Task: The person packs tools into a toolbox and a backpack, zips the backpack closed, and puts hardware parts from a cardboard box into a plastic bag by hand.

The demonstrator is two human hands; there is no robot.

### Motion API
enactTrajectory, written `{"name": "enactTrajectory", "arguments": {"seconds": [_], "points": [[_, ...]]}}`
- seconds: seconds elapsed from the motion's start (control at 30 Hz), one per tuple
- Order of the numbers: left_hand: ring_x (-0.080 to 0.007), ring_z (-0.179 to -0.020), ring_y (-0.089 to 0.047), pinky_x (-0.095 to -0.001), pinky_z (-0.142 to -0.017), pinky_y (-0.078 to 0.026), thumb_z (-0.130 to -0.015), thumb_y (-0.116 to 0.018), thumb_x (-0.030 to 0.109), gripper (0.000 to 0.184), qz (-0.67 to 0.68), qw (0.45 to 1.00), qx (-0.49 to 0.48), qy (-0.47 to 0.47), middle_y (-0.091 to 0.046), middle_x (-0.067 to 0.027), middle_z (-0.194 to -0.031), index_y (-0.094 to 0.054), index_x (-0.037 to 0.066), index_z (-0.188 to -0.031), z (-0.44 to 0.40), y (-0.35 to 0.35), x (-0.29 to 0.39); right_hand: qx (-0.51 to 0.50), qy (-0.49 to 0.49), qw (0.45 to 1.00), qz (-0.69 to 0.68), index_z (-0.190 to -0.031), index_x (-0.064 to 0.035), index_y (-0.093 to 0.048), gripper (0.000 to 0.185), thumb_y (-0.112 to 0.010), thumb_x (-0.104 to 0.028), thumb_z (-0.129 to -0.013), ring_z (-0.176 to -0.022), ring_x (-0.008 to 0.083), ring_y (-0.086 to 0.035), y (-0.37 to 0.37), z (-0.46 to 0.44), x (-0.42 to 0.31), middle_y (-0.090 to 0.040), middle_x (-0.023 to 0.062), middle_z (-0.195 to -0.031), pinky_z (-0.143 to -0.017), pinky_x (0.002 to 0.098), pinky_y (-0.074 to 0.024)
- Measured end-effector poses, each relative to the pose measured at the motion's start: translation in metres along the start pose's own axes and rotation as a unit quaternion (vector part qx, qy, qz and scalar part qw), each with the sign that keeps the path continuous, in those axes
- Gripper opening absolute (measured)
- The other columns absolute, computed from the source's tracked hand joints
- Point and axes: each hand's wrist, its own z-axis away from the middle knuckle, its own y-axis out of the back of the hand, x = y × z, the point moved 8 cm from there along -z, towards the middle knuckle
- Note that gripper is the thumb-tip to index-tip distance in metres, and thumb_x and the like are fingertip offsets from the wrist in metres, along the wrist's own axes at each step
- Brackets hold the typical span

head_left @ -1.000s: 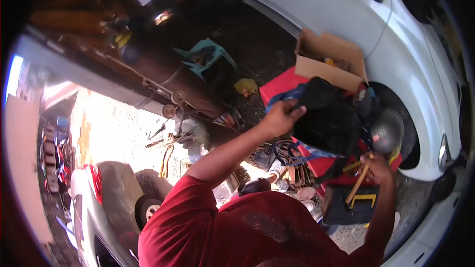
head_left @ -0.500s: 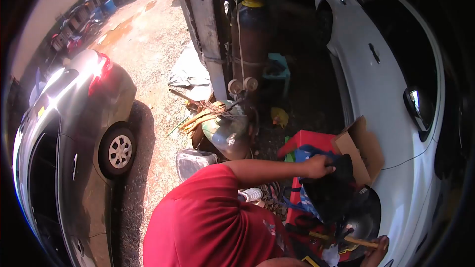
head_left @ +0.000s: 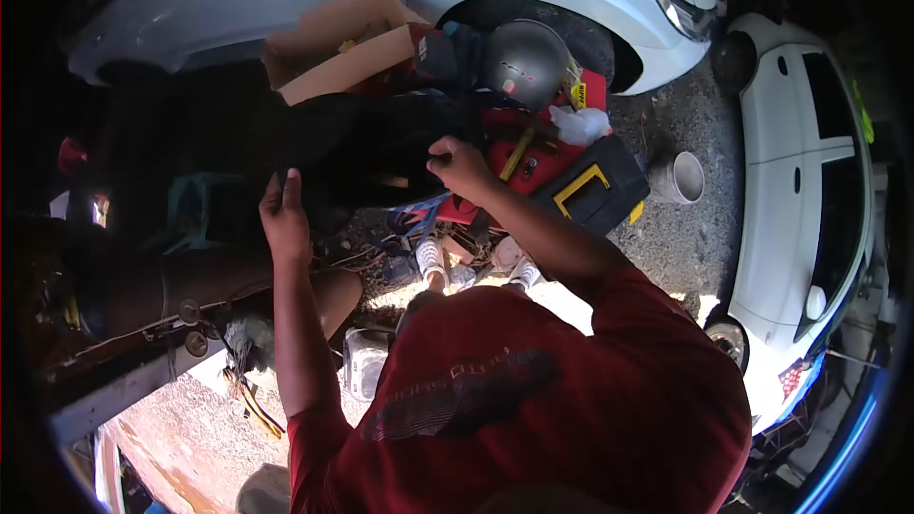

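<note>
"How far have you got?"

"Partway, I'd judge. The black cloth is lifted and stretched between my two hands, and a strip of pale wood shows against it, out of my fingers. What's left is the cloth itself: it isn't laid down or let go."

"And your grip?"

"My left hand pinches one edge between thumb and fingertips. My right hand is curled closed on the other end, just by the red surface. It's so dark there that I can't tell whether the cloth is really a bag, or whether the wood lies in it or on it."

"What about the containers?"

"The cardboard box beyond the cloth stands open, with something yellowish-brown inside. To my right, the black toolbox looks closed under its yellow handle, so its contents are hidden. The whitish bucket sits on the ground past it, mouth towards me. I make out nothing particular in it."
</note>
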Motion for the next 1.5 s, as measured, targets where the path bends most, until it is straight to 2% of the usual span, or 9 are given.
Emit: {"name": "enactTrajectory", "arguments": {"seconds": [0.17,0.23,0.3,0.47,0.53,0.97,1.13,1.27,1.5], "points": [[-0.0132,-0.11,-0.06,-0.0283,-0.099,-0.043,-0.102,-0.062,0.024,0.038,-0.032,0.999,0.04,0.008,-0.068,-0.0087,-0.122,-0.065,-0.005,-0.126,-0.013,0.016,0.0,0.146,-0.017,0.984,0.1,-0.107,-0.0021,-0.064,0.027,-0.071,-0.014,-0.084,-0.087,0.0318,-0.072,0.089,0.041,0.042,-0.073,0.0167,-0.094,-0.077,0.0429,-0.0568],[-0.0197,-0.111,-0.061,-0.0325,-0.097,-0.048,-0.102,-0.062,0.026,0.042,-0.001,0.996,0.089,0.029,-0.066,-0.0124,-0.125,-0.062,-0.004,-0.13,-0.029,0.03,0.005,0.127,-0.3,0.942,-0.085,-0.099,-0.0022,-0.068,0.021,-0.073,-0.009,-0.08,-0.09,0.0305,-0.072,0.093,0.055,0.116,-0.072,0.0157,-0.094,-0.081,0.0377,-0.0577],[-0.0279,-0.115,-0.063,-0.041,-0.098,-0.053,-0.102,-0.059,0.025,0.043,0.028,0.97,0.222,0.095,-0.062,-0.0157,-0.131,-0.057,-0.005,-0.134,-0.037,0.051,0.01,0.05,-0.132,0.979,0.146,-0.092,-0.0026,-0.071,0.016,-0.071,-0.008,-0.077,-0.084,0.0317,-0.073,0.085,0.039,0.131,-0.072,0.0135,-0.088,-0.076,0.0378,-0.0591],[-0.0353,-0.119,-0.063,-0.0517,-0.099,-0.056,-0.103,-0.054,0.022,0.041,0.131,0.968,0.186,0.107,-0.059,-0.0187,-0.134,-0.055,-0.004,-0.135,-0.084,0.082,-0.012,-0.241,-0.256,0.895,0.276,-0.088,-0.0008,-0.076,0.022,-0.065,-0.017,-0.078,-0.086,0.0328,-0.073,0.019,0.042,0.097,-0.074,0.0116,-0.089,-0.077,0.0417,-0.0591],[-0.0352,-0.119,-0.063,-0.0515,-0.099,-0.056,-0.103,-0.054,0.023,0.042,0.122,0.971,0.177,0.106,-0.059,-0.0189,-0.135,-0.055,-0.004,-0.135,-0.085,0.078,-0.012,-0.328,-0.068,0.852,0.403,-0.097,0.002,-0.076,0.031,-0.064,-0.021,-0.08,-0.096,0.0328,-0.073,-0.025,0.046,0.105,-0.074,0.016,-0.099,-0.08,0.0425,-0.0589],[-0.024,-0.109,-0.063,-0.0358,-0.094,-0.052,-0.1,-0.061,0.027,0.042,-0.037,0.993,0.1,0.046,-0.065,-0.0133,-0.124,-0.063,-0.004,-0.127,-0.052,0.073,-0.004,-0.11,-0.221,0.863,0.441,-0.153,0.0011,-0.028,0.082,-0.064,-0.029,-0.086,-0.109,0.0346,-0.07,-0.016,0.016,0.193,-0.063,0.0275,-0.128,-0.092,0.0431,-0.056],[-0.026,-0.126,-0.054,-0.0361,-0.108,-0.043,-0.1,-0.061,0.03,0.049,-0.026,0.987,0.141,0.066,-0.058,-0.0178,-0.139,-0.059,-0.006,-0.134,-0.067,0.111,-0.023,0.268,-0.409,0.864,-0.124,-0.129,-0.0049,-0.051,0.047,-0.065,-0.03,-0.092,-0.097,0.0265,-0.068,0.045,0.026,0.138,-0.067,0.011,-0.109,-0.085,0.0451,-0.0549],[-0.0265,-0.124,-0.057,-0.036,-0.108,-0.043,-0.102,-0.058,0.03,0.048,-0.092,0.988,0.119,0.041,-0.06,-0.0165,-0.136,-0.059,-0.006,-0.134,-0.076,0.118,-0.035,0.323,-0.403,0.659,-0.547,-0.113,-0.0125,-0.059,0.029,-0.059,-0.037,-0.098,-0.088,0.0242,-0.062,0.059,0.004,0.152,-0.063,0.0051,-0.097,-0.081,0.0471,-0.0531],[-0.023,-0.112,-0.062,-0.0333,-0.096,-0.051,-0.102,-0.058,0.028,0.042,-0.026,0.992,0.102,0.069,-0.066,-0.0137,-0.125,-0.063,-0.005,-0.128,-0.053,0.074,-0.007,0.231,-0.306,0.581,-0.718,-0.108,-0.0109,-0.059,0.042,-0.051,-0.051,-0.101,-0.071,0.0241,-0.062,0.083,-0.015,0.173,-0.06,0.009,-0.084,-0.062,0.041,-0.054]]}}
